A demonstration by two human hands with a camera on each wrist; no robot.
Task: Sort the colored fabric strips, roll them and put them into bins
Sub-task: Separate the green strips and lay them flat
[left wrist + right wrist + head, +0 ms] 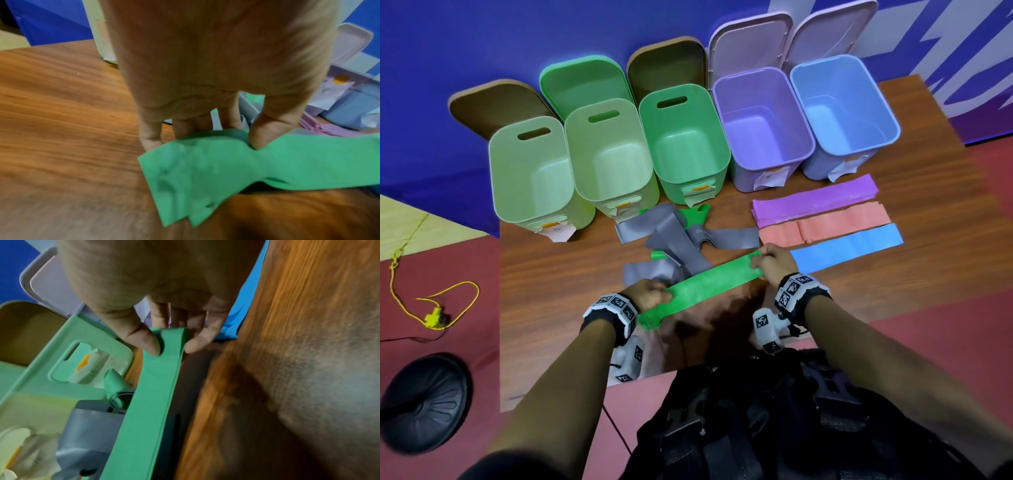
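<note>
A green fabric strip (709, 281) is stretched slantwise just above the wooden table (558, 274), held at both ends. My left hand (650, 298) pinches its near left end (205, 170) between thumb and fingers. My right hand (770, 262) pinches the far right end (164, 350). Behind the strip lies a heap of grey strips (674, 246) with more green pieces in it. Purple (815, 202), salmon (825, 228) and blue (846, 248) strips lie flat in a row to the right.
Several open bins stand along the table's back: three green ones (606, 154), a purple one (760, 126) and a blue one (842, 109), lids leaning on the blue wall. On the floor at left lie a yellow cord (431, 308) and a black round base (424, 401).
</note>
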